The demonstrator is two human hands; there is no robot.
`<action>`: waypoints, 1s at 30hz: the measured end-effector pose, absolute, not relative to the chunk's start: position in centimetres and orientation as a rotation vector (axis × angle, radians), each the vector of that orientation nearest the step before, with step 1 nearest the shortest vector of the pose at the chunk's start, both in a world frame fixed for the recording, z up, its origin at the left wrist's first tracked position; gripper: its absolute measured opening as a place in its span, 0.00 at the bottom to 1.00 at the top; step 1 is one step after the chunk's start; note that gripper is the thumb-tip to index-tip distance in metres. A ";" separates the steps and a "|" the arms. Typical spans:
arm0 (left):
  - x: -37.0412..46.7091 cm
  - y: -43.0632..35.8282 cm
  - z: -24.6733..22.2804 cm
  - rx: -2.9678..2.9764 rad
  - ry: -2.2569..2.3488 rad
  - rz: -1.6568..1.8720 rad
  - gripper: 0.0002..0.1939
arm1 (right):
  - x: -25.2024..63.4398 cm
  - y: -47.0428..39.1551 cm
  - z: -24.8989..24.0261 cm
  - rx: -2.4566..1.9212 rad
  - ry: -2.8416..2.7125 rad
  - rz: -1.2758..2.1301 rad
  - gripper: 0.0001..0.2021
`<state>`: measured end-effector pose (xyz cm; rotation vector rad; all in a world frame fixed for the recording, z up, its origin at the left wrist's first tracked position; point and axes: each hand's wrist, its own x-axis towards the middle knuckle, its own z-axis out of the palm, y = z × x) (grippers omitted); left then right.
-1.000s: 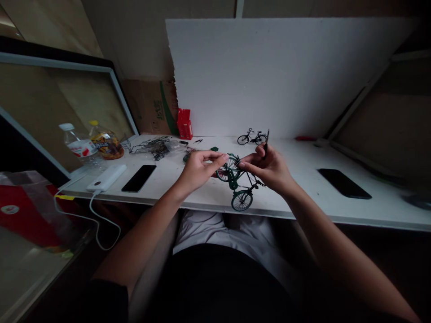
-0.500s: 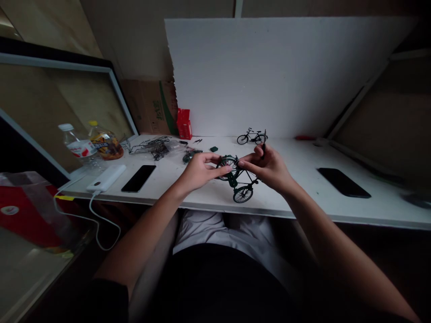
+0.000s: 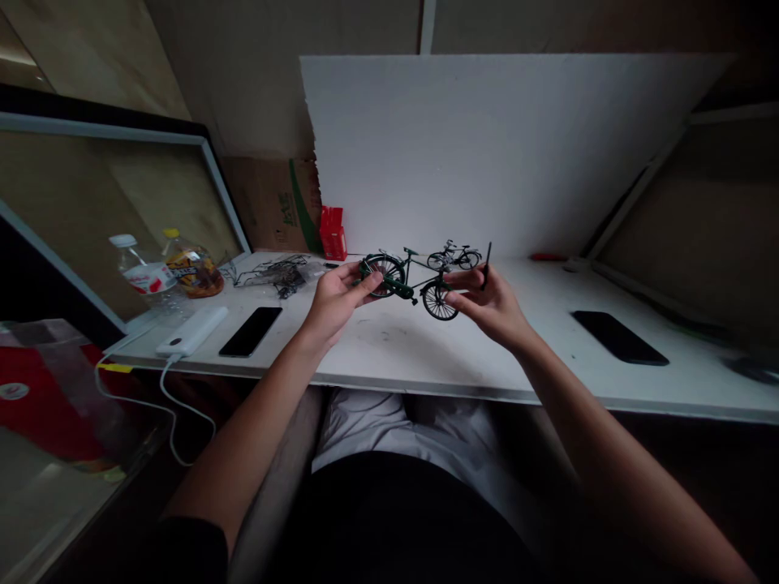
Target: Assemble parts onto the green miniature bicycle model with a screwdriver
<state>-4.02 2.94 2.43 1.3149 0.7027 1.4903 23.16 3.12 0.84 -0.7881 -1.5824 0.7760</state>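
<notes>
A dark green model bicycle (image 3: 399, 288) is held up above the white table, upright and side-on. My left hand (image 3: 337, 302) pinches its rear wheel between thumb and fingers. My right hand (image 3: 492, 307) is closed on the front wheel and handlebar area, with the thumb against the wheel rim. A thin dark rod-like tool (image 3: 488, 264), perhaps a small screwdriver, sticks up from the fingers of that same hand. Behind the held bicycle stands a second, black model bicycle (image 3: 466, 257), partly covered by the first.
Wiry frame parts (image 3: 283, 276) lie at the back left, near a red box (image 3: 333, 234). Two bottles (image 3: 195, 269), a white power bank (image 3: 193, 331) with a cable and a phone (image 3: 251, 331) are on the left. Another dark phone (image 3: 619, 337) lies right. A white board (image 3: 517, 146) stands behind.
The model bicycle has been lifted and turned from a tilted pose to upright, side-on. My right hand has moved from the wheel by my left hand to the front wheel.
</notes>
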 end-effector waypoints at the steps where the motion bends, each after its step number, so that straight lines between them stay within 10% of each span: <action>1: -4.0 2.9 2.5 1.309 0.695 1.488 0.24 | 23.2 3.2 0.8 -0.793 -1.582 0.804 0.29; 30: -4.0 2.9 1.5 1.538 0.805 1.284 0.33 | 23.1 3.5 1.8 -0.762 -1.310 0.661 0.34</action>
